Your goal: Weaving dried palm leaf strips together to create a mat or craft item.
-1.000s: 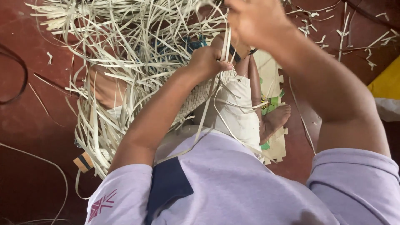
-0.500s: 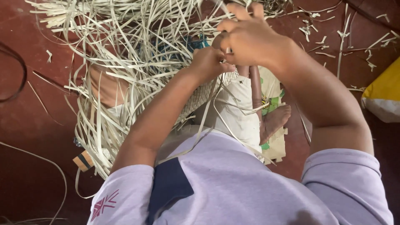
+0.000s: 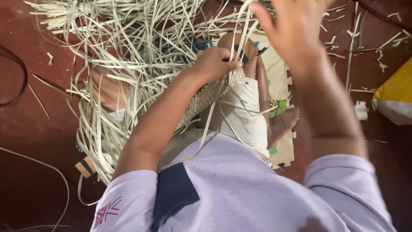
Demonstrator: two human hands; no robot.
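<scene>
A partly woven mat (image 3: 205, 98) of pale flat strips lies across my lap, with a big tangle of loose strips (image 3: 128, 51) spreading up and to the left. My left hand (image 3: 213, 63) is closed on the mat's woven edge and pinches the strips there. My right hand (image 3: 294, 28) is raised above it near the top of the view, blurred, with a long pale strip (image 3: 240, 34) running up to its fingers from the woven edge.
The floor (image 3: 25, 129) is dark red with scattered strip offcuts (image 3: 356, 34) at the top right. A foam puzzle mat (image 3: 281, 86) lies under my bare foot (image 3: 283, 122). A yellow and white bag (image 3: 395, 96) sits at the right edge. A small striped block (image 3: 86, 166) lies lower left.
My right hand has lifted up and to the right, away from my left hand, drawing a strip upward. My left hand has stayed on the woven edge.
</scene>
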